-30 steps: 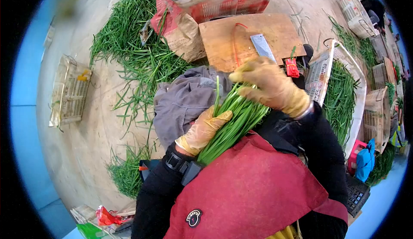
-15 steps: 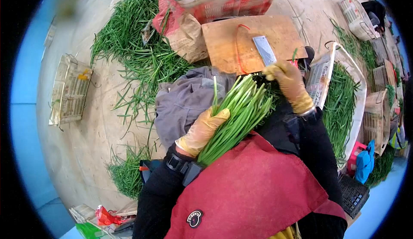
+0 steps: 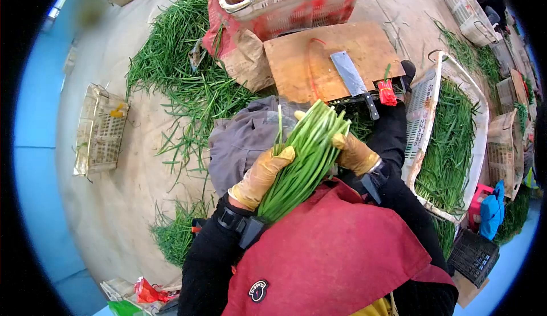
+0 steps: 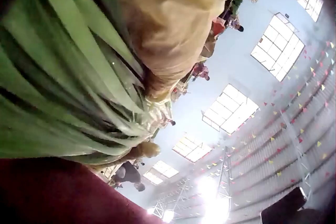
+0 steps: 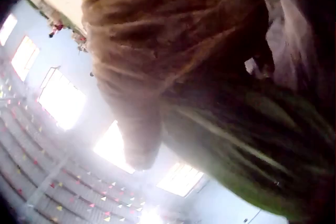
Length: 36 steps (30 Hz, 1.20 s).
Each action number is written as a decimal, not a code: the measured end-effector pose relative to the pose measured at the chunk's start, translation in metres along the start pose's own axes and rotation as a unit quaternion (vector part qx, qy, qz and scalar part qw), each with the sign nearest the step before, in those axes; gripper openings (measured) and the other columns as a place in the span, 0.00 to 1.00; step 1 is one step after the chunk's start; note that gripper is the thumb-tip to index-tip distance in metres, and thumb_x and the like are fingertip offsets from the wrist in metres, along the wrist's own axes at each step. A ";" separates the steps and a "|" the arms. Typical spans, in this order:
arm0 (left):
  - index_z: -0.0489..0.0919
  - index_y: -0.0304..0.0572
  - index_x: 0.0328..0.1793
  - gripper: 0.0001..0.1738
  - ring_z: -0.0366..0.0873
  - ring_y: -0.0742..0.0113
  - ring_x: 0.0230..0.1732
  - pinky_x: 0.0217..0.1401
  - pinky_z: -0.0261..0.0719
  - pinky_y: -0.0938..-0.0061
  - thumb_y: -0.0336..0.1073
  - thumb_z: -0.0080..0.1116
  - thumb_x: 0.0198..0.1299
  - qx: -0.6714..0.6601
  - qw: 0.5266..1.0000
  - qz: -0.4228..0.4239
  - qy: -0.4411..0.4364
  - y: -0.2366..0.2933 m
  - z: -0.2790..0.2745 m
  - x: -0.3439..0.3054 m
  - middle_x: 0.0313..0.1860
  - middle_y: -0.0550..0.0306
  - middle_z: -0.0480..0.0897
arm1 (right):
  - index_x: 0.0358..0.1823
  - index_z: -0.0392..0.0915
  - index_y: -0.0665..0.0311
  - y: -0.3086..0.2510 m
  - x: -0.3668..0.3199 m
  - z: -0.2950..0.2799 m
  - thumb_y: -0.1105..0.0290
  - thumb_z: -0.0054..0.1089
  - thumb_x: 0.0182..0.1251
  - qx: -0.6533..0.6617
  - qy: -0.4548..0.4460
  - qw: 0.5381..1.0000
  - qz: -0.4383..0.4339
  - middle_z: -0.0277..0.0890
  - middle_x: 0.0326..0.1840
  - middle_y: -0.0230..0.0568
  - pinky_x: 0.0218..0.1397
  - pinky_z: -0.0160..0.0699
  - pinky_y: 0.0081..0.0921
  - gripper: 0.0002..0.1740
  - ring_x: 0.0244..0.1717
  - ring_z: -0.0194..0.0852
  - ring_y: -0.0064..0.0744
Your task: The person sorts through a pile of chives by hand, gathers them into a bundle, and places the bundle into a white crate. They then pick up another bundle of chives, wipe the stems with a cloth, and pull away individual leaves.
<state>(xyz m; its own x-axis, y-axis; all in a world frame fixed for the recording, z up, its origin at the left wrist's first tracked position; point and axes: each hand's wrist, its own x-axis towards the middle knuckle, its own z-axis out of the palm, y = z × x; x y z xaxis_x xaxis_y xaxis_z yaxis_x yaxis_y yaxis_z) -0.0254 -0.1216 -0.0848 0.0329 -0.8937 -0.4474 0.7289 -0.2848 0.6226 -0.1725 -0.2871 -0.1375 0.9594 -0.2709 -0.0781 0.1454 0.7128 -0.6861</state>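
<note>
A thick bunch of green stalks [image 3: 302,165] slants across the lap, pale cut ends up and away from the body. The gloved left hand [image 3: 262,176] grips its left side, thumb on top; in the left wrist view the glove [image 4: 173,19] lies against the leaves [image 4: 63,77]. On the bunch's right side the gloved right hand [image 3: 354,153] holds it, thumb over the stalks and some fingers hidden behind. The right wrist view shows that glove [image 5: 157,40] dark and close against the stalks [image 5: 236,134].
Beyond the hands lies a wooden board [image 3: 296,60] with a cleaver [image 3: 348,74] and red ties [image 3: 387,93]. A white crate of greens [image 3: 447,139] stands at the right, a grey cloth [image 3: 242,142] left of the bunch, and loose greens [image 3: 176,42] on the floor.
The right hand has come back from near the cleaver to the bunch's right side and holds it. The cleaver's handle now shows. The left hand keeps its grip.
</note>
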 end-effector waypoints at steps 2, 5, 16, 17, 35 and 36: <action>0.70 0.37 0.70 0.26 0.76 0.75 0.55 0.60 0.75 0.77 0.45 0.54 0.73 0.031 0.999 0.029 0.016 0.000 -0.003 -0.001 0.58 0.62 0.79 | 0.75 0.57 0.68 -0.002 0.013 0.016 0.51 0.73 0.55 0.055 0.009 0.998 0.005 0.71 0.67 0.47 0.70 0.71 0.37 0.52 0.66 0.73 0.38; 0.70 0.37 0.70 0.26 0.76 0.76 0.55 0.61 0.74 0.77 0.45 0.54 0.73 0.140 0.984 0.108 0.012 0.004 -0.010 0.005 0.58 0.62 0.79 | 0.76 0.56 0.68 -0.004 0.020 0.031 0.54 0.73 0.55 0.075 0.031 0.996 -0.020 0.70 0.67 0.52 0.72 0.70 0.40 0.52 0.66 0.73 0.42; 0.81 0.35 0.52 0.33 0.81 0.46 0.41 0.47 0.75 0.63 0.60 0.37 0.76 0.556 0.819 0.139 -0.005 0.050 0.000 0.003 0.38 0.38 0.83 | 0.76 0.55 0.70 -0.008 0.031 0.038 0.57 0.71 0.59 0.067 0.033 0.997 -0.025 0.72 0.66 0.52 0.71 0.71 0.39 0.49 0.65 0.74 0.42; 0.81 0.35 0.52 0.34 0.81 0.47 0.41 0.47 0.75 0.63 0.60 0.37 0.76 0.571 0.813 0.116 -0.011 0.054 0.001 0.005 0.38 0.39 0.83 | 0.76 0.55 0.70 -0.009 0.033 0.039 0.57 0.70 0.59 0.068 0.024 0.997 -0.027 0.72 0.66 0.52 0.71 0.71 0.39 0.49 0.65 0.74 0.42; 0.81 0.36 0.59 0.28 0.79 0.75 0.49 0.54 0.77 0.76 0.55 0.59 0.68 0.517 0.853 0.057 -0.046 0.109 0.028 0.015 0.46 0.59 0.84 | 0.60 0.75 0.73 -0.025 0.018 0.060 0.58 0.66 0.60 0.018 0.099 0.995 -0.018 0.84 0.41 0.42 0.52 0.79 0.28 0.31 0.44 0.82 0.30; 0.80 0.35 0.60 0.27 0.78 0.75 0.51 0.55 0.77 0.77 0.52 0.59 0.69 0.544 0.834 0.083 -0.035 0.121 0.028 0.022 0.46 0.58 0.84 | 0.60 0.75 0.68 -0.017 0.022 0.042 0.61 0.68 0.58 -0.018 0.081 0.996 0.010 0.83 0.42 0.42 0.52 0.82 0.29 0.30 0.43 0.83 0.31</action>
<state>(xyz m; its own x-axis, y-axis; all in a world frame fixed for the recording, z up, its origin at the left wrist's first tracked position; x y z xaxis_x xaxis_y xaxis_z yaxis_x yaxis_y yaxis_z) 0.0442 -0.1854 -0.0020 0.0039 -0.9596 -0.2815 -0.3359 -0.2664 0.9034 -0.1432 -0.2775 -0.0970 0.9097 -0.3606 -0.2059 0.1158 0.6966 -0.7081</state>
